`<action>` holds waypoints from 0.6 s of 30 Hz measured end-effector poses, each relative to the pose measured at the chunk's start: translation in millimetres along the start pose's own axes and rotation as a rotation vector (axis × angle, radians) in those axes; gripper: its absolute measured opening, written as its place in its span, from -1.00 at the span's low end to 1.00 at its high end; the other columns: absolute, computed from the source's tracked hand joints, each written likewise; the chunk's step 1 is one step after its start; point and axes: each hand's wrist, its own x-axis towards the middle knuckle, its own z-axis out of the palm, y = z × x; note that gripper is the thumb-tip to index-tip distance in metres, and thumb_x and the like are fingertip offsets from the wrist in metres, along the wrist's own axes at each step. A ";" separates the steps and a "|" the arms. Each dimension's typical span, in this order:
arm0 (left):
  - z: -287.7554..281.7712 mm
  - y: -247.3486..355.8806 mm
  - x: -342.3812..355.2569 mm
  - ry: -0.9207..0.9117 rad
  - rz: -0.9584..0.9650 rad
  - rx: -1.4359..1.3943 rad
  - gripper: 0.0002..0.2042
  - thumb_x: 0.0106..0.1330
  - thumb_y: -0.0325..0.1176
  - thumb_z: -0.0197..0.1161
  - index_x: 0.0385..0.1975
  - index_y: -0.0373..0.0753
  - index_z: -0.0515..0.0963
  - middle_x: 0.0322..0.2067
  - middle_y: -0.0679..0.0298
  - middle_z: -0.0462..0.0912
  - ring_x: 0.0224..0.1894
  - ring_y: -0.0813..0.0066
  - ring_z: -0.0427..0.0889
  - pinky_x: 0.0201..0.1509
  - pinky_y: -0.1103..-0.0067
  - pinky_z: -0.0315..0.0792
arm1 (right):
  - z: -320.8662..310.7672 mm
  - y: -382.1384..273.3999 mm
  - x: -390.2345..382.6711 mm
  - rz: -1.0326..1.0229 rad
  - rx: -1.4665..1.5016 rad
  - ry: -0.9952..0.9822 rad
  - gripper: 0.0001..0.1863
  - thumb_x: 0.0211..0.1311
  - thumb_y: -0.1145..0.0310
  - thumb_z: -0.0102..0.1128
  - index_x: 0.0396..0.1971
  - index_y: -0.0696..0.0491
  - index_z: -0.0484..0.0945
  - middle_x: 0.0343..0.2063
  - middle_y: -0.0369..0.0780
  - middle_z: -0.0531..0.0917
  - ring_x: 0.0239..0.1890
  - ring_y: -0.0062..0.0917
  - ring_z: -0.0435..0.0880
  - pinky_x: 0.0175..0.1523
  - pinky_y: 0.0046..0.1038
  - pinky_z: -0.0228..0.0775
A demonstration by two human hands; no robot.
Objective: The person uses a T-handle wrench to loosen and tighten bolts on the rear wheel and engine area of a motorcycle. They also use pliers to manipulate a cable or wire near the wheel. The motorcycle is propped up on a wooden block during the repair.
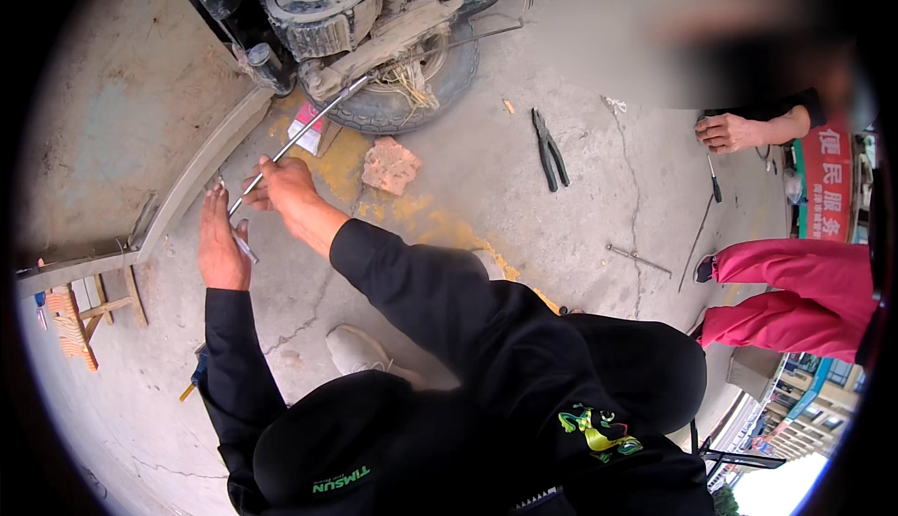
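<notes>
My right hand grips a long thin metal rod that slants up toward a dirty wheel and tyre of a small vehicle. My left hand is beside the rod's lower end, fingers extended, touching a short metal piece there. Both sleeves are black. The rod's upper end reaches the mud-caked frame near the tyre.
On the cracked concrete lie a chunk of brick, black pliers and a T-shaped metal tool. Another person's hand holds a screwdriver at right; red trousers are near. A small wooden stool stands at left.
</notes>
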 end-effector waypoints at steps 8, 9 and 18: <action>36.8 -31.5 18.1 -0.414 -0.970 -1.700 -0.41 0.49 0.09 -0.22 -0.01 -0.38 0.52 -0.66 0.24 0.57 -0.70 0.42 0.50 -0.60 0.60 0.35 | -24.6 0.3 23.2 0.042 0.133 0.037 -0.76 0.46 0.27 -0.09 -0.18 0.16 0.40 -0.42 -0.13 0.65 -0.47 -0.43 0.69 -0.38 -0.47 0.58; 31.4 -35.3 16.2 -0.501 -0.943 -1.749 -0.41 0.49 0.09 -0.23 0.01 -0.37 0.50 -0.57 0.21 0.64 -0.64 0.41 0.55 -0.56 0.59 0.37 | -21.3 0.4 22.7 0.011 0.102 0.057 -0.76 0.46 0.27 -0.09 -0.19 0.16 0.39 -0.43 -0.13 0.65 -0.48 -0.44 0.69 -0.39 -0.48 0.57; 6.7 5.3 0.7 -0.029 0.061 -0.010 -0.51 0.26 -0.52 0.13 0.23 -0.26 0.32 0.18 0.01 0.41 0.25 0.07 0.36 0.30 0.36 0.28 | -11.7 1.7 12.7 -0.065 0.119 0.165 -0.72 0.46 0.27 -0.08 -0.33 0.19 0.43 -0.53 -0.16 0.63 -0.65 -0.54 0.62 -0.57 -0.56 0.42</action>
